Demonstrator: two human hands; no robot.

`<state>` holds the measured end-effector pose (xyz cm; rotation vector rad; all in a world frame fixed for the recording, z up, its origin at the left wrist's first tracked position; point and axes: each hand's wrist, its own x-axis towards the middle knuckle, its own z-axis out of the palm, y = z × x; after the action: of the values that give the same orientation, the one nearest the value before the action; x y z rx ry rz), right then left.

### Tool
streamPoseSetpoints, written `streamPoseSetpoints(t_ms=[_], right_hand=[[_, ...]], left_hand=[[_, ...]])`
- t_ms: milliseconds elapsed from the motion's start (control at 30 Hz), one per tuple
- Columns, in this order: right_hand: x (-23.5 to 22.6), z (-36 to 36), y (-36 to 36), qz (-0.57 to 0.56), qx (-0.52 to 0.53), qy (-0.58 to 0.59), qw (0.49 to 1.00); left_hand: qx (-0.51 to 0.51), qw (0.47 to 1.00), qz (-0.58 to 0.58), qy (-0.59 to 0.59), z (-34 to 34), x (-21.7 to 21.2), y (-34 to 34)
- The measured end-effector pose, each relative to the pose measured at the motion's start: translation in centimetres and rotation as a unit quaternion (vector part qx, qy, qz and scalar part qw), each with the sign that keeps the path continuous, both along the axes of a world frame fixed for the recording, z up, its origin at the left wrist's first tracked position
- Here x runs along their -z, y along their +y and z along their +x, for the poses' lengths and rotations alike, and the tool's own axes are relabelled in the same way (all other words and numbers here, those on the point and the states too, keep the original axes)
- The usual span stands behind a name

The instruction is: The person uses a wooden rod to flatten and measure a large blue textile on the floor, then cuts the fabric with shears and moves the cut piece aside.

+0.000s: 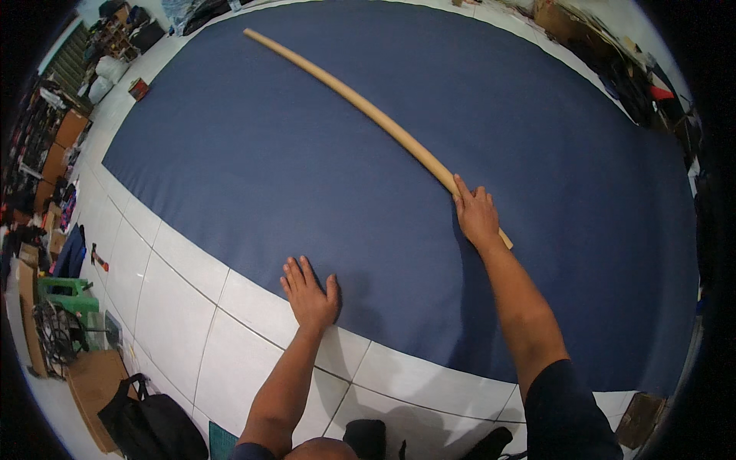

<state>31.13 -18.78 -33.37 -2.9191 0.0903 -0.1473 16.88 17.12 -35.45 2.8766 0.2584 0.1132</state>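
Note:
A large dark blue sheet of material (307, 169) is spread over the floor. Across it, slanting from far left to near right, lies a long tan cardboard tube (368, 111). My right hand (477, 215) grips the tube close to its near end, fingers over the top; a short stub shows past my wrist. My left hand (310, 295) rests palm down with fingers spread at the sheet's near edge, and it holds nothing. The underside of my right hand is hidden.
White floor tiles (176, 291) border the sheet. To the left are a hammer (99, 258), a green stool (70, 295), a black bag (157, 422) and a small red box (139, 89). Crowded shelves line the left side; piled goods (613, 69) stand at the far right.

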Motion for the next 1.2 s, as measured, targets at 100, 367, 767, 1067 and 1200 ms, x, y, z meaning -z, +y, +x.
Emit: streamPoseSetpoints(t_ms=[100,367,767,1067,1200], right_hand=[[-0.4,0.6,0.1,0.022,0.06,0.02,0.998],[-0.6,-5.9,-8.3,0.047,0.182,0.033,0.982],[-0.8,-33.2,-23.4,0.007,0.35,0.037,0.936],[-1.1,-34.2,-21.9,0.07,0.339,-0.028,0.938],[-1.7,-30.1,-15.6,0.052,0.279,0.008,0.959]], left_hand=[[-0.005,1.0,0.001,0.005,-0.2,0.4,0.5],[0.009,1.0,0.007,-0.027,0.1,0.5,0.1],[0.012,0.999,0.011,-0.031,-0.2,1.0,-0.5],[0.01,0.999,-0.012,-0.033,0.3,1.2,0.7],[-0.018,0.996,-0.079,0.046,1.9,-3.4,-0.3]])
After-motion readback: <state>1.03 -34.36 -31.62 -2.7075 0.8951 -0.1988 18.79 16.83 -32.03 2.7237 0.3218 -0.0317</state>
